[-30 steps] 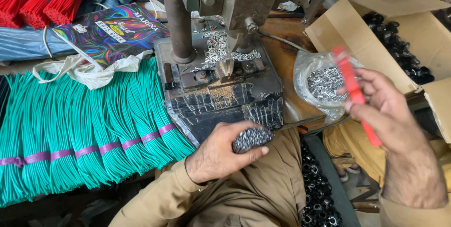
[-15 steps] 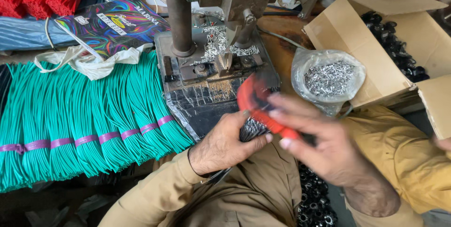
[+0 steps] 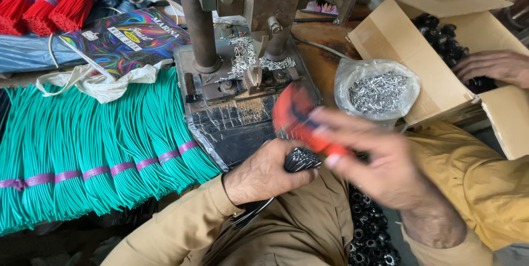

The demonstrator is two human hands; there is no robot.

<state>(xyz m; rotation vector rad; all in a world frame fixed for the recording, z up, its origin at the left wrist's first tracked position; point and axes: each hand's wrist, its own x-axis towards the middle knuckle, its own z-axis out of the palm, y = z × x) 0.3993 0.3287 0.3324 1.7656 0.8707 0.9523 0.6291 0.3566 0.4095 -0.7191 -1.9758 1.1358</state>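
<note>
- Left hand [image 3: 263,175], bare, emerges at seven o'clock from a long tan sleeve [image 3: 182,227].
- Right hand [image 3: 380,161], blurred, bare; matching tan cloth covers the lap.

Left hand [image 3: 264,173] fisted; right hand [image 3: 380,158] blurred, fingers curled.

Glossy plastic green wires [image 3: 99,139], matt cardboard box [image 3: 419,62], shiny metal pins [image 3: 377,92]
</note>
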